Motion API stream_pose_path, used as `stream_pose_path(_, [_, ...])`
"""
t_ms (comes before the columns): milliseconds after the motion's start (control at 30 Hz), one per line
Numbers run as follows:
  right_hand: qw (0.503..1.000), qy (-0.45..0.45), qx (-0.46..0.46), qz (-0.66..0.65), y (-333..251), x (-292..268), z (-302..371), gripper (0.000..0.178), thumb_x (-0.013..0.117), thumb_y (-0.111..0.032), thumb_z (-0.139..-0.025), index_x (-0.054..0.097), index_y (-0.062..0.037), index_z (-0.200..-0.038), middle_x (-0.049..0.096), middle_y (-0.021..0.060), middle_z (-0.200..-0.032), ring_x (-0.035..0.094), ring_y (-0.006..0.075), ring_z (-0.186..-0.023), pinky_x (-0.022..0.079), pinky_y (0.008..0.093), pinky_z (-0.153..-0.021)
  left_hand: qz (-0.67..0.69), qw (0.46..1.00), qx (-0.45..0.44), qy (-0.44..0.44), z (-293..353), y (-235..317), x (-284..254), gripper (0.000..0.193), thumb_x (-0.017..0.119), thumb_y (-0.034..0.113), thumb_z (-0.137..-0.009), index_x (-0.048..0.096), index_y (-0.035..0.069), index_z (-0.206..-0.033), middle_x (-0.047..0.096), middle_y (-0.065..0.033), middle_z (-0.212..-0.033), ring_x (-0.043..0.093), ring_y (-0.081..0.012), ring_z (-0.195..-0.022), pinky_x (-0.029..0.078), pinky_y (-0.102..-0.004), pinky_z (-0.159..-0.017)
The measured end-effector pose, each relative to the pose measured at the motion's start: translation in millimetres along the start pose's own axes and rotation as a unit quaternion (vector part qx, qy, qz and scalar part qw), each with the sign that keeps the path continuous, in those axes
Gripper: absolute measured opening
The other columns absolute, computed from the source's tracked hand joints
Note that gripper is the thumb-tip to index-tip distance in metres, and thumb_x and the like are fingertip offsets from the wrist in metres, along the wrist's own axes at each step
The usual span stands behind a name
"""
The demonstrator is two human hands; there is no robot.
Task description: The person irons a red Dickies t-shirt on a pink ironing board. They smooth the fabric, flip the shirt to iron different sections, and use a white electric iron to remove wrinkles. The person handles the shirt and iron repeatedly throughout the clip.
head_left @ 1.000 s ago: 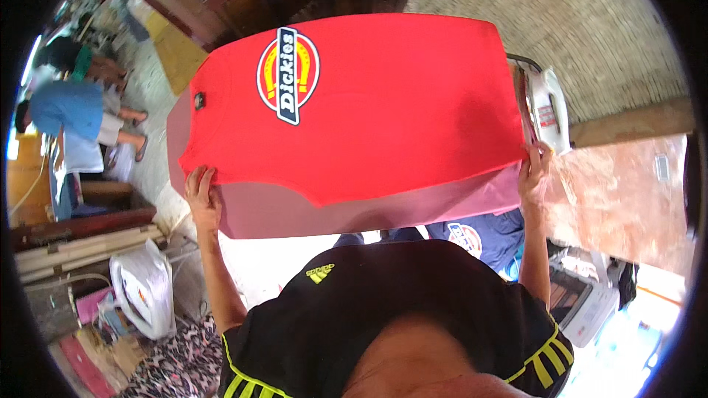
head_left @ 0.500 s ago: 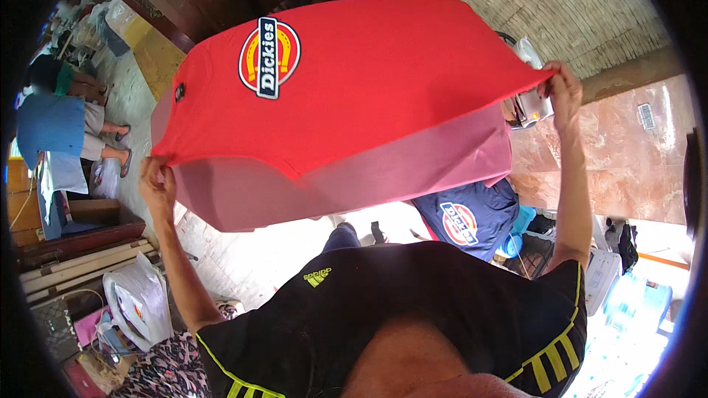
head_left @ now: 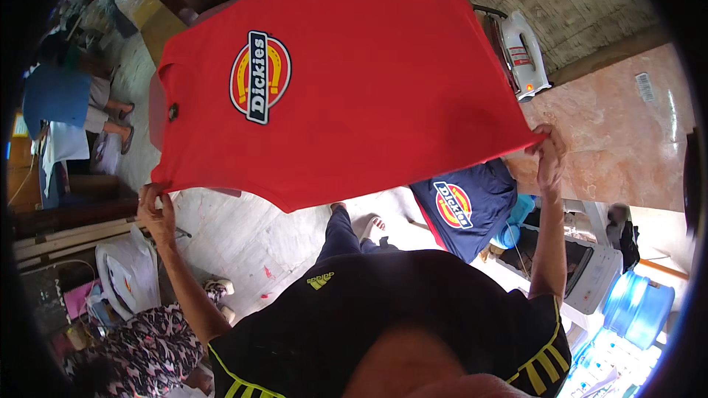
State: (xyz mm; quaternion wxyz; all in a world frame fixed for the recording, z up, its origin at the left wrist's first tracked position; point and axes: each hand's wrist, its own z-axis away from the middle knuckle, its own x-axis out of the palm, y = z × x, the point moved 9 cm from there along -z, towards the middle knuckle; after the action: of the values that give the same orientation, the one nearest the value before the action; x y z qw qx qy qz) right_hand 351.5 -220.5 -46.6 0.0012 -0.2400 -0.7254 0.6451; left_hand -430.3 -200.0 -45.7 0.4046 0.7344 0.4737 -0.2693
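Observation:
A red sleeveless shirt (head_left: pixel 383 96) with a round horseshoe emblem on its chest lies stretched sideways over a board, whose pink cover (head_left: pixel 156 110) shows only at the left end. My left hand (head_left: pixel 156 210) pinches the near shoulder corner by the armhole. At the near hem corner, my right hand (head_left: pixel 547 158) grips the cloth. The near side of the shirt is pulled taut between both hands. Just past the hem stands a white clothes iron (head_left: pixel 525 59) with a small orange light. Below the shirt's near edge hangs a navy shirt (head_left: pixel 483 203) with a similar emblem.
A reddish marble-look surface (head_left: pixel 590 125) lies to the right, with a blue water jug (head_left: pixel 638 309) below it. At the left are a white plastic bag (head_left: pixel 129 273) and another person in blue (head_left: pixel 59 99). Someone in patterned clothing (head_left: pixel 147 350) is at lower left.
The red shirt's near edge has come toward me and now covers most of the pink cover. My right hand has moved nearer and slightly left, uncovering the iron. Both hands keep their hold.

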Motion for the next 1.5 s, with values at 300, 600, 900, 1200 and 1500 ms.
stream_pose_path(300, [0.997, -0.014, 0.073, -0.002, 46, -1, 72, 0.018, 0.043, -0.009, -0.090, 0.059, -0.0003, -0.092, 0.056, 0.0038, -0.069, 0.051, 0.0099, -0.058, 0.041, 0.0243, -0.054, -0.031, 0.997, -0.071, -0.011, 72, 2, 1, 0.016, 0.059, -0.006, -0.075, 0.067, 0.001, -0.086, 0.065, -0.0143, -0.085, 0.064, -0.0327, -0.081, 0.050, -0.0381, -0.073])
stream_pose_path(600, [0.989, -0.104, 0.100, -0.006, 82, -7, 77, 0.020, 0.046, -0.016, -0.092, 0.059, -0.0016, -0.091, 0.058, 0.0046, -0.070, 0.055, 0.0113, -0.058, 0.044, 0.0251, -0.054, -0.030, 0.993, -0.110, -0.017, 90, 17, -2, 0.016, 0.059, -0.007, -0.070, 0.062, 0.002, -0.083, 0.059, -0.0135, -0.077, 0.059, -0.0319, -0.072, 0.046, -0.0374, -0.063])
stream_pose_path(900, [0.877, -0.318, 0.060, 0.355, 36, 93, 29, 0.038, 0.061, -0.005, -0.085, 0.062, -0.0039, -0.122, 0.068, 0.0107, -0.108, 0.067, 0.0167, -0.097, 0.052, 0.0302, -0.078, 0.015, 0.991, -0.127, 0.039, 13, -24, 32, 0.025, 0.065, 0.022, -0.087, 0.069, 0.006, -0.106, 0.064, -0.0139, -0.107, 0.060, -0.0327, -0.102, 0.044, -0.0417, -0.090])
stream_pose_path(1200, [0.917, -0.299, -0.180, 0.192, -73, 389, -140, 0.025, 0.059, -0.018, -0.097, 0.065, -0.0014, -0.114, 0.065, 0.0143, -0.112, 0.063, 0.0246, -0.106, 0.048, 0.0328, -0.091, -0.138, 0.972, -0.189, -0.035, -175, -115, 118, 0.062, 0.053, 0.058, -0.093, 0.070, 0.000, -0.105, 0.068, -0.0221, -0.098, 0.064, -0.0412, -0.098, 0.050, -0.0483, -0.085])
stream_pose_path(1500, [0.822, -0.260, -0.349, 0.366, -101, 582, -246, 0.027, 0.060, -0.018, -0.093, 0.065, -0.0069, -0.117, 0.062, 0.0155, -0.114, 0.057, 0.0330, -0.113, 0.044, 0.0408, -0.100, -0.079, 0.963, -0.210, -0.146, -189, -132, 150, 0.048, 0.063, 0.048, -0.091, 0.066, 0.000, -0.094, 0.068, -0.0212, -0.084, 0.066, -0.0403, -0.084, 0.050, -0.0480, -0.073])
